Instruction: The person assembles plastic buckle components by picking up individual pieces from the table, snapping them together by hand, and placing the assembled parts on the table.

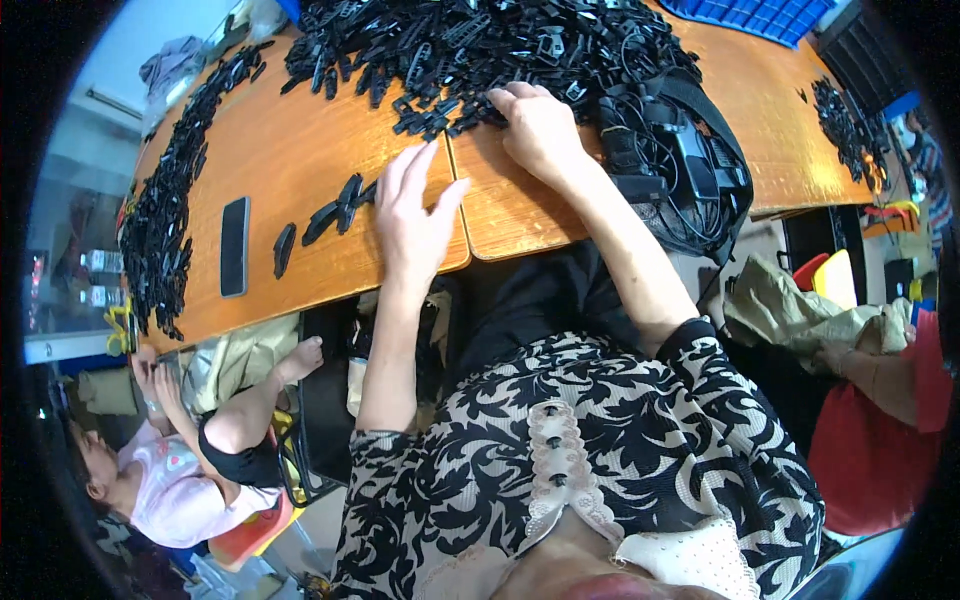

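Note:
A large heap of small black plastic pieces [470, 50], shaped like clips or buckles, covers the far middle of the wooden table [400, 250]. My right hand [542, 135] lies at the heap's near edge, its fingers bent but apart; no held piece shows. Nearer to me, my left hand [410, 220] hovers or rests over the tabletop with fingers and thumb spread and nothing visible in it. Just left of it lie a few joined or crossed black pieces [340, 212]. A single black piece [284, 250] sits further left.
A phone [234, 247] lies on the left, beside a long row of black pieces [165, 220]. Right of my right hand is a black mesh bag [690, 165] with cables and a dark device. A blue basket [750, 18] stands far right. People sit at both sides.

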{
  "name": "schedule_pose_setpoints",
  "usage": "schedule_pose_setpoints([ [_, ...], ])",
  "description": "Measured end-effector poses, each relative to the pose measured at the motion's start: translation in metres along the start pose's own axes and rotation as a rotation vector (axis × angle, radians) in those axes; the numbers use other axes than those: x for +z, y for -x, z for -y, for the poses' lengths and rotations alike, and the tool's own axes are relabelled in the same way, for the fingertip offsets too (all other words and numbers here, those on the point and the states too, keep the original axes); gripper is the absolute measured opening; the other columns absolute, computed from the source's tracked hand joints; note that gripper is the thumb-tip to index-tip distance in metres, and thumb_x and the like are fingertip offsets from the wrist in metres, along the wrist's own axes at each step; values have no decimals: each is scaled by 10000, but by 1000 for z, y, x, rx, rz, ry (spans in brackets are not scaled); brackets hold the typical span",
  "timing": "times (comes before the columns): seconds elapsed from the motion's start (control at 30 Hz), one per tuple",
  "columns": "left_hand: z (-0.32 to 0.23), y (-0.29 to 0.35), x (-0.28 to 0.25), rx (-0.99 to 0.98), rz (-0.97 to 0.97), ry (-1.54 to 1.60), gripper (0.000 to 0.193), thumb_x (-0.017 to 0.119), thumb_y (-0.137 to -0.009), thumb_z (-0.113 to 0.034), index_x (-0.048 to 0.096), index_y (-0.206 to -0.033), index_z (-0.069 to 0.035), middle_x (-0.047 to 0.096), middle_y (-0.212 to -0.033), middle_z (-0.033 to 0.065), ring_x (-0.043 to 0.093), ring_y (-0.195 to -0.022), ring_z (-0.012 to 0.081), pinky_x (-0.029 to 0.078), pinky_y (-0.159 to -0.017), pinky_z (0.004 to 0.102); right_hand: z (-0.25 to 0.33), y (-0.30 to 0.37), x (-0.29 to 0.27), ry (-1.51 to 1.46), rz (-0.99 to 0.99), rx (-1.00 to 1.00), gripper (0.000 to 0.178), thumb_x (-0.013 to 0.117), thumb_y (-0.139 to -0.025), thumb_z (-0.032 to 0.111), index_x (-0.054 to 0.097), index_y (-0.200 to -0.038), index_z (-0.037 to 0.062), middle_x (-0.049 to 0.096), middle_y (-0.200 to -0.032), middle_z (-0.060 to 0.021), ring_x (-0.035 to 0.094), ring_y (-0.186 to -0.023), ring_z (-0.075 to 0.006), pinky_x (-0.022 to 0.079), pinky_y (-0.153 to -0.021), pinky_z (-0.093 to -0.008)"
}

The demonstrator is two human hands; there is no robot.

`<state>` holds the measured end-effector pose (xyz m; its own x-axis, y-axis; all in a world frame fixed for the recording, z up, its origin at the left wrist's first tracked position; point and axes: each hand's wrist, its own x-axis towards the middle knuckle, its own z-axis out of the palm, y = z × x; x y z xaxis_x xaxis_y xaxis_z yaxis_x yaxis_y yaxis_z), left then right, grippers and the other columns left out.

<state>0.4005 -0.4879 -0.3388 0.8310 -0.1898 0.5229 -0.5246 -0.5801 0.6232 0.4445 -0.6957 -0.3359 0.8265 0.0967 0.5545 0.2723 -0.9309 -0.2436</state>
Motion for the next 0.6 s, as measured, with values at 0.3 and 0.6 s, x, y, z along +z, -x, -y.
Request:
schedule_pose_setpoints([
  [0.3,49,-14,-23,-109,-63,-472,568,795,-826,-186,597,-1349,-85,607,-1309,130,523,-1239,338,379,-1059,479,8,-2,21,-93,-18,-96,164,707,-805,133,672,-910,12,621,-960,-181,629,-923,-366,548,-804,-459],
  [0.6,50,12,-45,-67,-64,-449,336,723,-880,-116,698,-1215,-94,720,-1098,119,638,-1079,310,431,-998,433,33,36,14,-535,94,-37,170,659,-900,53,668,-1066,13,659,-1010,-218,663,-895,-427,546,-770,-465],
])
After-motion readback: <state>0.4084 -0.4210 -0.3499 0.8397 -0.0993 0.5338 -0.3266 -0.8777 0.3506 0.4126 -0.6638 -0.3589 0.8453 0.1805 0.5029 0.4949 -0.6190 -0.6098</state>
